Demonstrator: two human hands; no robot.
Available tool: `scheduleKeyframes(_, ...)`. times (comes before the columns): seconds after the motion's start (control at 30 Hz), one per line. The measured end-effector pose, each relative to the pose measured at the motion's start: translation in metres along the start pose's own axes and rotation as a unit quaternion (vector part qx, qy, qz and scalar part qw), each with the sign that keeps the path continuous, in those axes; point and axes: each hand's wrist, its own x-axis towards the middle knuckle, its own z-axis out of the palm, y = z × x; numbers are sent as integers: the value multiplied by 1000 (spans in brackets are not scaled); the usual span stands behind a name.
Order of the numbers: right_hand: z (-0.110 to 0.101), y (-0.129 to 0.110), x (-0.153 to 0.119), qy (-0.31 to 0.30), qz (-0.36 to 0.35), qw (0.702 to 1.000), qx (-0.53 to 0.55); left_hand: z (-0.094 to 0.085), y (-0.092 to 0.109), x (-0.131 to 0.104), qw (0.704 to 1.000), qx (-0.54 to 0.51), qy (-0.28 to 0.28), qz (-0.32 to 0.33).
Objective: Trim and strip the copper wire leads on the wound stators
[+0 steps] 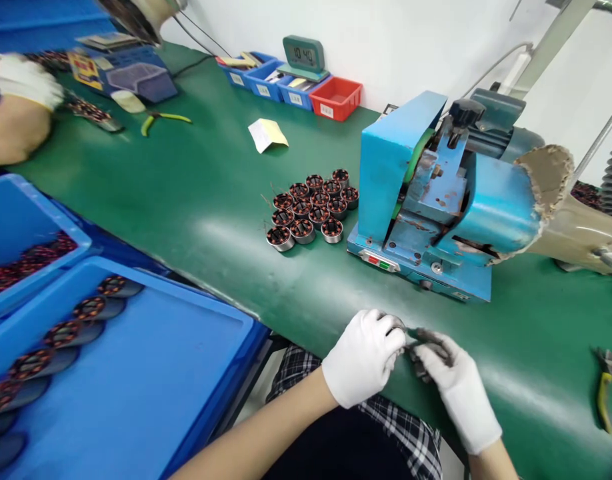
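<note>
Green bench (186,200): left hand (363,357) and right hand (453,383) both clamped on one small part (420,339)

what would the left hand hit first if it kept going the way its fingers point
The left hand points right, so it would likely meet the right hand first, almost touching at the small dark part between them.

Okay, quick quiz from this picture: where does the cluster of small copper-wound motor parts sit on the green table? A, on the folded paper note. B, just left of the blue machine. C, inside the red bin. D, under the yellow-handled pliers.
B: the wound motor parts stand in a tight group on the green table, directly beside the left face of the blue machine, apart from the red bin and the paper note.
</note>
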Motion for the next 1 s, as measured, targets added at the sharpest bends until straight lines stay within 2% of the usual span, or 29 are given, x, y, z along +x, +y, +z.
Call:
scheduleKeyframes(0.07, 11, 4, -4, 7, -42, 992, -117, 2, 1, -1, 1000, 9, 2, -5)
scheduleKeyframes(0.17, 15, 8, -6, 94, -90, 963, -236, 4, 2, -1, 1000, 18, 0, -14)
scheduleKeyframes(0.27, -2, 12, -5, 236, -78, 939, -237, 6, 2, -1, 1000, 19, 6, -15)
scheduleKeyframes(0.3, -9, 14, -5, 265, -69, 937, -215, 6, 2, -1, 1000, 19, 8, -13)
scheduleKeyframes(0.33, -15, 15, -6, 269, -64, 941, -193, 6, 1, -1, 1000, 19, 8, -12)
scheduleKeyframes(0.37, -19, 15, -7, 249, -71, 950, -175, 7, 1, -1, 1000, 20, 10, -12)
scheduleKeyframes(0.43, -20, 16, -11, 161, -128, 962, -178, 7, 2, -1, 1000, 18, 17, -14)
scheduleKeyframes(0.5, -13, 15, -13, 86, -227, 945, -219, 6, 2, -1, 999, 12, 25, -17)
scheduleKeyframes(0.57, -3, 14, -11, 57, -327, 903, -271, 4, 3, -1, 999, 3, 25, -22)
scheduleKeyframes(0.63, 5, 13, -7, 39, -395, 857, -330, 3, 4, -1, 999, -2, 19, -28)
scheduleKeyframes(0.77, 6, 10, 1, 7, -450, 763, -464, 1, 6, -1, 999, -3, 2, -33)
scheduleKeyframes(0.83, 3, 9, 1, 10, -452, 736, -504, 0, 5, -1, 999, -19, -1, -31)
scheduleKeyframes(0.87, 3, 9, 1, 9, -447, 738, -506, 0, 4, -1, 999, -38, 7, -32)
scheduleKeyframes(0.9, 2, 9, 1, 3, -434, 753, -494, -1, 1, -1, 997, -66, 20, -33)
scheduleKeyframes(1.0, 5, 11, 3, -20, -368, 839, -399, -5, -11, 0, 986, -157, 47, -33)
